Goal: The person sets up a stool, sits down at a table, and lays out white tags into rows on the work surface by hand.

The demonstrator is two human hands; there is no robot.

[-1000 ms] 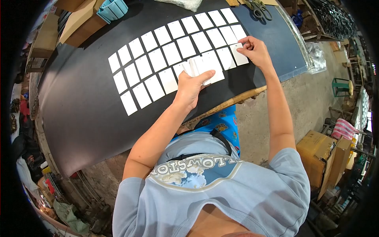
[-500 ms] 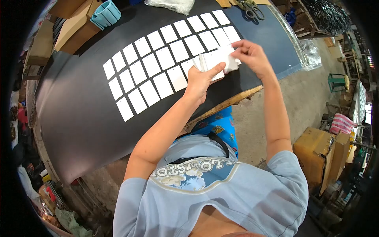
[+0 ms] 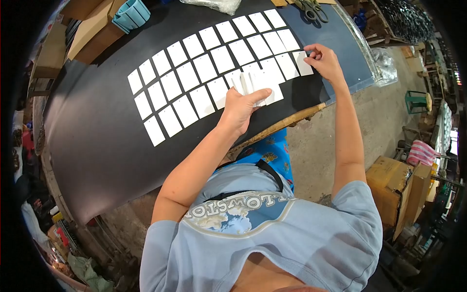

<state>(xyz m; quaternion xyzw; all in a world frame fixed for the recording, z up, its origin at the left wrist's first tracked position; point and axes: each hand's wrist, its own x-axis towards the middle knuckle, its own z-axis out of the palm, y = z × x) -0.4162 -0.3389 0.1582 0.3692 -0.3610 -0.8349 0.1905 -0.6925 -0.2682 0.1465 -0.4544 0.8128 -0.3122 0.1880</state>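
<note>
Three rows of blank-looking white cards (image 3: 188,77) lie side by side on the black tabletop (image 3: 92,146). My left hand (image 3: 238,108) grips a stack of white cards (image 3: 272,92) over the near row, its thumb across the top. At the right end of that row, my right hand (image 3: 323,62) pinches the edge of a single white card (image 3: 302,63). That card lies in line with its neighbours, flat or nearly so. The stack partly hides the cards beneath it.
Black-handled scissors (image 3: 311,10) lie at the far right of the table. A clear plastic bag (image 3: 219,4) sits at the far edge. A light-blue plastic holder (image 3: 131,15) and a cardboard box (image 3: 97,36) stand far left. A green stool (image 3: 416,101) is on the floor at right.
My right hand has moved right, away from the stack, with one card to the end of the near row. My left hand, still gripping the stack, has shifted slightly left and nearer my body.
</note>
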